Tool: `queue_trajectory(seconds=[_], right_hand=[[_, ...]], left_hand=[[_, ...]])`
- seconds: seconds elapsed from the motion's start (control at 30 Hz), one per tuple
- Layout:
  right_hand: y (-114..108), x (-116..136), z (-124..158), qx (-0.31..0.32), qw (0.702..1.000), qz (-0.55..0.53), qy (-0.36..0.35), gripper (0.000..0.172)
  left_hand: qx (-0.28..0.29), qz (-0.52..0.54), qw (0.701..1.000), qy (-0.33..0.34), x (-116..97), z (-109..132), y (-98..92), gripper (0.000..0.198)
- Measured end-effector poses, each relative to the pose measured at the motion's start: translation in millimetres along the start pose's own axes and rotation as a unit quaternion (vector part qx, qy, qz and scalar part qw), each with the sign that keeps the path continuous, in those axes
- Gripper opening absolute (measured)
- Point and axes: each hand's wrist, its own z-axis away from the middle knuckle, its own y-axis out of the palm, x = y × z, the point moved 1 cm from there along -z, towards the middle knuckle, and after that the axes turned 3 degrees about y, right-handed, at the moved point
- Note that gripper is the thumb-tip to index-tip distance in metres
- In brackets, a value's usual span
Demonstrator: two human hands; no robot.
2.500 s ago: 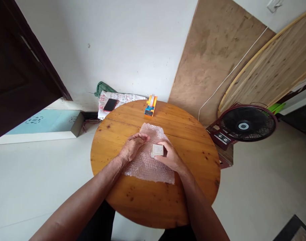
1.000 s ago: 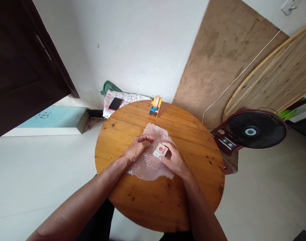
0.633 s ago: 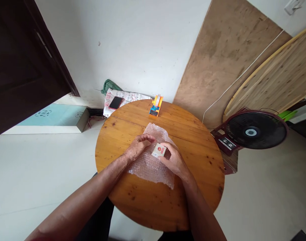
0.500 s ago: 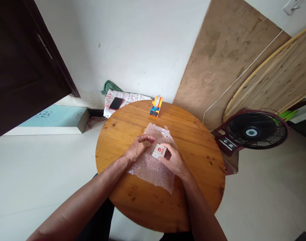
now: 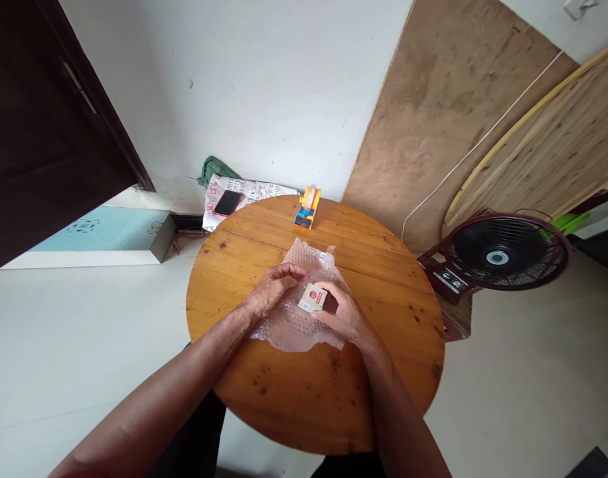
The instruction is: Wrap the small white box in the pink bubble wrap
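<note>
One small printed box (image 5: 312,297) is sitting over the middle of a bubble-wrap sheet (image 5: 289,337), its red-marked face showing upward; whether it is bearing on the sheet or being held just above it cannot be told. The right hand (image 5: 342,313) is pinching the box, thumb at the near side and fingers at the far side. The left hand (image 5: 271,292) is lying over the sheet's left part, fingers curling and thumb held close to them; whether they are gripping any film cannot be told.

On progress: the sheet is lying opened out on the round wooden table (image 5: 294,411), its near edge running unevenly, and the box is being held within its outline. No fold is covering the box's upper face, and no tape is showing across that face. Judged from this layout alone, work is appearing to be at an early stage, covering and fastening not being in evidence.

An orange tape dispenser (image 5: 307,209) is standing at the far edge of the table, neither hand touching it. A clear tab (image 5: 330,249) is projecting at the sheet's far right corner; its material is remaining unconfirmed.
</note>
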Motion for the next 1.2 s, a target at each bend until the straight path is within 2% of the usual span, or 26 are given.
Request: queue_trajectory(seconds=[0.17, 0.3, 0.53, 0.73, 0.83, 0.9, 0.97, 1.03, 1.13, 1.2], right_hand=[[0.9, 2.7, 0.3, -0.023, 0.999, 0.031, -0.009, 0.047], [2.2, 0.2, 0.4, -0.015, 1.0, 0.02, 0.007, 0.048], [0.4, 4.8, -1.6, -0.02, 0.999, 0.026, -0.019, 0.047], [-4.8, 8.9, 2.0, -0.012, 1.0, 0.01, 0.0, 0.054], [-7.5, 6.6, 4.0, -0.007, 0.999, -0.029, 0.023, 0.053], [-7.8, 3.3, 4.2, -0.008, 0.998, -0.06, 0.036, 0.046], [-7.2, -0.5, 3.5, -0.015, 0.995, -0.084, 0.042, 0.037], [-6.3, -4.1, 2.2, -0.024, 0.995, -0.09, 0.038, 0.032], [-5.8, -8.1, 0.5, -0.043, 0.996, -0.076, 0.027, 0.032], [-6.3, -10.0, -0.1, -0.057, 0.995, -0.074, 0.024, 0.034]], left_hand=[[-0.003, -0.014, 1.0, -0.001, -0.9, 0.2, -0.3, 0.022], [0.002, -0.003, 1.0, 0.003, -1.6, 1.2, 0.7, 0.021], [-0.001, -0.012, 1.0, 0.0, -2.5, 1.4, 0.2, 0.021], [0.004, -0.007, 1.0, -0.002, -0.8, 1.3, 0.1, 0.021], [0.011, -0.031, 0.999, -0.01, -13.0, 6.9, 0.6, 0.021], [0.025, -0.108, 0.994, -0.009, -30.4, 16.7, 0.6, 0.025], [0.044, -0.228, 0.972, 0.046, -51.2, 32.6, 0.1, 0.027], [0.08, -0.351, 0.925, 0.12, -66.7, 53.4, -0.8, 0.033], [0.17, -0.522, 0.803, 0.231, -65.6, 86.9, -3.5, 0.052], [0.19, -0.607, 0.732, 0.245, -49.7, 104.3, -7.7, 0.063]])
